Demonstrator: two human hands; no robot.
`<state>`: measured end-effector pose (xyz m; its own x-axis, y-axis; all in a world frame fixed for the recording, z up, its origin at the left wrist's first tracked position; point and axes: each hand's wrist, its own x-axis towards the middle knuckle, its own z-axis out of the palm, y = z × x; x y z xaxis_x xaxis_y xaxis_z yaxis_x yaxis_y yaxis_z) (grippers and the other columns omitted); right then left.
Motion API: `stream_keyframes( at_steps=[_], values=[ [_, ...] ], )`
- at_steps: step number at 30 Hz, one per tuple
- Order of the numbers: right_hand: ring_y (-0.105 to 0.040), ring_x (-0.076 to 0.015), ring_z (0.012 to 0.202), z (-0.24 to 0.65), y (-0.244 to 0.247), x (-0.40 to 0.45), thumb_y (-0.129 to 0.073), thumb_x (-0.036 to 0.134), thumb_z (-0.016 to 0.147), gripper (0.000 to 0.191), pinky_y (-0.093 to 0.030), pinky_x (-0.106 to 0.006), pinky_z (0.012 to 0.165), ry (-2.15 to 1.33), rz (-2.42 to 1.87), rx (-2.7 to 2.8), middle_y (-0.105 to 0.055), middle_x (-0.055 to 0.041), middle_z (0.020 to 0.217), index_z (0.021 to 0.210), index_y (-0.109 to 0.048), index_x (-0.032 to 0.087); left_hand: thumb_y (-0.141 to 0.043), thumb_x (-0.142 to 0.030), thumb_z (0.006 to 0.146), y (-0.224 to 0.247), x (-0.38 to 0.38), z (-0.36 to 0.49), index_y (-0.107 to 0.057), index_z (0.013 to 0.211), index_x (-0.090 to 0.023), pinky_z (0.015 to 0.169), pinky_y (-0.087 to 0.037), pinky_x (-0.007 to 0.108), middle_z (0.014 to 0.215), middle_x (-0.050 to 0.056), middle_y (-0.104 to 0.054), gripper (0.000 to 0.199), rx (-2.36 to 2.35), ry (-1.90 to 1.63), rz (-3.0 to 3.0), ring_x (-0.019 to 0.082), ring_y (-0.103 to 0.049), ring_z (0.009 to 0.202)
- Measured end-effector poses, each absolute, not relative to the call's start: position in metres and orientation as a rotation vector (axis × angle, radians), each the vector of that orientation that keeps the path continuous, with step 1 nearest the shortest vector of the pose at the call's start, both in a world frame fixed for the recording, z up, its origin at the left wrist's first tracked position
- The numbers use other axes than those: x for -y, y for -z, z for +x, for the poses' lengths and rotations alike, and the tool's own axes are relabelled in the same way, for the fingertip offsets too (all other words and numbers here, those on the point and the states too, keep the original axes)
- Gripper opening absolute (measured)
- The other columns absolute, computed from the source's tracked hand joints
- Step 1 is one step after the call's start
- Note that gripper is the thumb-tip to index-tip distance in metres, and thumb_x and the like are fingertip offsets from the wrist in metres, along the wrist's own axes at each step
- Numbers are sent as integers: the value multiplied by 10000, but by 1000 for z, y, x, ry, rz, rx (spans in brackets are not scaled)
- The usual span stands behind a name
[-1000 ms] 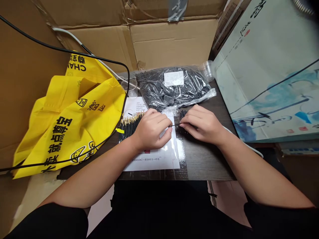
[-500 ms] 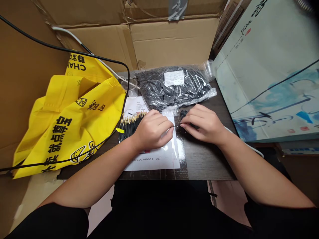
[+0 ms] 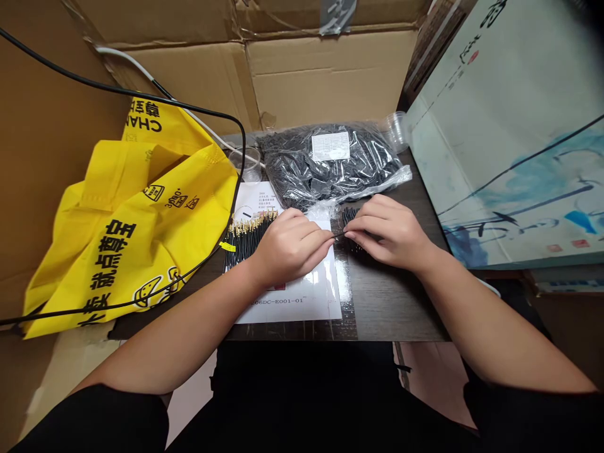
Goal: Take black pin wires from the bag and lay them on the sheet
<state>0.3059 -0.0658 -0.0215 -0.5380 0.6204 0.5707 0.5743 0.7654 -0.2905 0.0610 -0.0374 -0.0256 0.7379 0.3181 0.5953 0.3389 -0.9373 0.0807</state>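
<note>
Between my two hands runs a thin black wire point(image 3: 338, 235). My left hand point(image 3: 291, 245) is closed, pinching one end between thumb and fingers. The thumb and forefinger of my right hand point(image 3: 389, 231) pinch the other end, a short gap away. Left of my left hand lies a bundle of black wires with gold tips point(image 3: 245, 236), partly hidden behind that hand. A small heap of short black pieces point(image 3: 350, 215) sits just behind my right hand and is partly covered by it. What the pinched ends look like is hidden by my fingers.
A clear bag full of black pieces point(image 3: 330, 173) lies at the back, near plastic cups point(image 3: 397, 131). Printed paper point(image 3: 311, 308) lies under the wires. A yellow bag point(image 3: 117, 189) and black cable point(image 3: 189, 108) are left; a pale painted box point(image 3: 509, 157) stands right.
My left fingertips have moved slightly right, closing up to the right hand. The visible stretch of wire between the hands is shorter. The right hand has risen slightly.
</note>
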Motion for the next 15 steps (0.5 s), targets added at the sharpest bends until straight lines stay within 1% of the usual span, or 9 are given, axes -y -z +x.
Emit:
stream_keyframes(
  at_steps=[4, 10, 15],
  values=[
    [-509, -175, 742, 307, 23, 65, -630, 250, 891, 84, -443, -349, 711, -106, -889, 2285, -633, -31, 807, 941, -690, 218, -577, -252, 906, 26, 38, 62, -672, 952, -185, 775, -454, 326, 762, 9, -709, 126, 560, 1009, -2893, 140, -619, 690],
    [-502, -168, 739, 307, 24, 64, -651, 229, 878, 68, -440, -340, 707, -102, -898, 2299, -619, -28, 795, 930, -685, 202, -622, -299, 871, 25, 40, 63, -653, 972, -175, 789, -452, 325, 826, 5, -728, 163, 619, 1060, -2904, 146, -641, 726],
    [-504, -169, 740, 306, 25, 64, -646, 231, 882, 67, -439, -338, 708, -97, -900, 2295, -620, -29, 798, 931, -683, 204, -598, -326, 868, 24, 41, 63, -632, 884, -172, 797, -445, 334, 742, 6, -674, 159, 713, 1040, -2907, 148, -600, 693]
  ],
)
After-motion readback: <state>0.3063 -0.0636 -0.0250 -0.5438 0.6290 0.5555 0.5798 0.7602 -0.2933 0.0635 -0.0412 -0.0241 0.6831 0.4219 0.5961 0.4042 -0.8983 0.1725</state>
